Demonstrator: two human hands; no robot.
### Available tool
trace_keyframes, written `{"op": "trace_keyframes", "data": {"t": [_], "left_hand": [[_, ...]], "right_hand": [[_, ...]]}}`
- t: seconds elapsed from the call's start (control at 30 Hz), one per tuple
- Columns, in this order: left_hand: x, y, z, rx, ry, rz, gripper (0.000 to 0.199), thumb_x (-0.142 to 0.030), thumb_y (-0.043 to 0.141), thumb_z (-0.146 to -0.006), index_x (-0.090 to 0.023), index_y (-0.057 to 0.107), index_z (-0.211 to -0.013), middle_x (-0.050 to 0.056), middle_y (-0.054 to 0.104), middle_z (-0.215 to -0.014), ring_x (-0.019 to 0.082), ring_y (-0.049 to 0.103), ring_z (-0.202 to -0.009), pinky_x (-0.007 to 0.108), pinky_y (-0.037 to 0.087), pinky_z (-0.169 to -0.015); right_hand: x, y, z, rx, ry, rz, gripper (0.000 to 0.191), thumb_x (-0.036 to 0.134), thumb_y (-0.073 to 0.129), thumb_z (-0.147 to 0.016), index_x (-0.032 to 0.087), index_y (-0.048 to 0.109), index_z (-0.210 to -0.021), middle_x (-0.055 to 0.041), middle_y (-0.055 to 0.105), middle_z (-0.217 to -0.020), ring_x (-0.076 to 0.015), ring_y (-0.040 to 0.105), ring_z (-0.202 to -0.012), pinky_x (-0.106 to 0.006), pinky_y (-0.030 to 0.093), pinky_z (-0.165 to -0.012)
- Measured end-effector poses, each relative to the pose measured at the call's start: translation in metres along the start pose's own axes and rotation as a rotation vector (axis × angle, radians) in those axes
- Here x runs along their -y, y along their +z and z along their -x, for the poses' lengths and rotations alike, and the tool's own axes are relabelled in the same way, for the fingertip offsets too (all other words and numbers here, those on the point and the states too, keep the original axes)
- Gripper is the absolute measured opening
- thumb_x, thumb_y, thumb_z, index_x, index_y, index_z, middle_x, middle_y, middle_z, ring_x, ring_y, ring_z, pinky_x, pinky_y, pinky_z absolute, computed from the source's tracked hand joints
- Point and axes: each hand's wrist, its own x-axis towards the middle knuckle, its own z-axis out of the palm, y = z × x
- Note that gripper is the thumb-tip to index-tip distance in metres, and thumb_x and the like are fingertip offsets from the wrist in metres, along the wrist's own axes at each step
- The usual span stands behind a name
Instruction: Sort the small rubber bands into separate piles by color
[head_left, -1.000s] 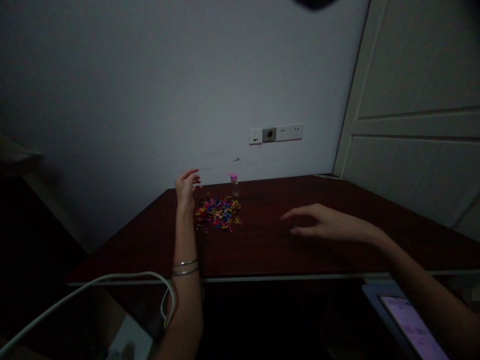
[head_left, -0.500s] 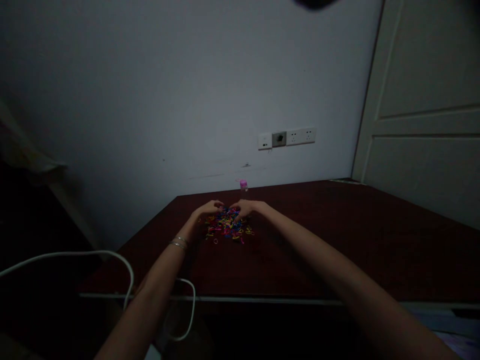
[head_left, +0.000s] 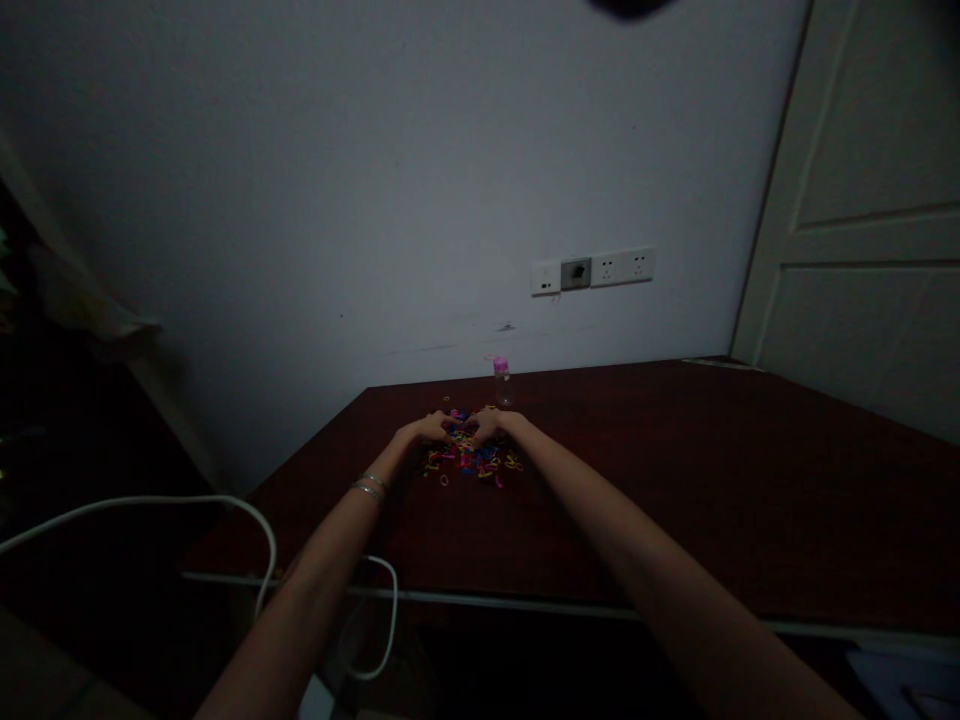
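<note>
Small colourful hair ties [head_left: 471, 460] lie in a loose pile on the dark red table [head_left: 600, 480]. My left hand [head_left: 433, 428] rests at the pile's left far side, with its fingers curved and apart. Across from it, my right hand [head_left: 487, 425] touches the right far side, thumb and fingers also apart. A few hair ties show between the two hands, and neither hand is closed on any. Behind my right hand stands a clear bottle [head_left: 504, 388] with a pink cap. Some of the pile is hidden under my fingers.
A white cable [head_left: 247, 510] loops past the table's front left edge, near my left forearm. The wall behind carries sockets [head_left: 622, 266]. A panelled door [head_left: 870, 250] is at the right. One hair tie [head_left: 444, 480] lies apart, nearer me.
My hands have drawn a little nearer to me over the pile, and the far hair ties have shifted. More of the bottle shows. The whole view has shifted slightly.
</note>
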Motion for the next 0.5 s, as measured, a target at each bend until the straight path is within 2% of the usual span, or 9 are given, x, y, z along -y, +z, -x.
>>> {"op": "trace_keyframes", "data": {"t": [0.1,0.17,0.37,0.5], "left_hand": [[0.002,0.003,-0.004,0.011,-0.006,-0.054,0.052,-0.019,0.058,-0.057,-0.016,0.058,-0.109,0.004,0.060,-0.096,0.018,0.054,-0.087,0.022,0.042,-0.074],[0.001,0.006,-0.006,-0.035,-0.022,-0.050,0.047,-0.014,0.055,-0.057,-0.014,0.060,-0.103,0.003,0.061,-0.087,0.016,0.055,-0.079,0.020,0.042,-0.067],[-0.005,0.011,-0.007,-0.143,-0.035,-0.016,0.025,-0.013,0.055,-0.057,-0.011,0.064,-0.080,0.001,0.058,-0.067,0.012,0.051,-0.064,0.018,0.039,-0.058],[-0.012,0.012,-0.013,-0.202,0.016,0.112,0.023,-0.015,0.054,-0.058,-0.011,0.063,-0.079,-0.001,0.056,-0.063,0.010,0.049,-0.059,0.018,0.039,-0.056]], "right_hand": [[0.005,0.002,-0.001,0.069,0.021,0.074,0.055,0.027,0.073,-0.045,0.022,0.064,-0.100,-0.0056,0.066,-0.098,-0.0234,0.062,-0.083,-0.027,0.048,-0.067],[0.006,0.004,0.001,0.070,0.017,0.106,0.045,0.025,0.069,-0.052,0.021,0.065,-0.097,-0.0055,0.067,-0.095,-0.0211,0.063,-0.080,-0.024,0.048,-0.064],[0.006,0.010,0.007,-0.018,-0.017,0.145,0.025,0.017,0.062,-0.061,0.016,0.067,-0.086,-0.0080,0.067,-0.091,-0.0184,0.062,-0.081,-0.020,0.045,-0.064],[-0.001,0.005,0.010,-0.067,-0.026,0.115,0.022,0.019,0.063,-0.063,0.016,0.066,-0.085,-0.0066,0.068,-0.086,-0.0163,0.062,-0.077,-0.018,0.043,-0.060]]}}
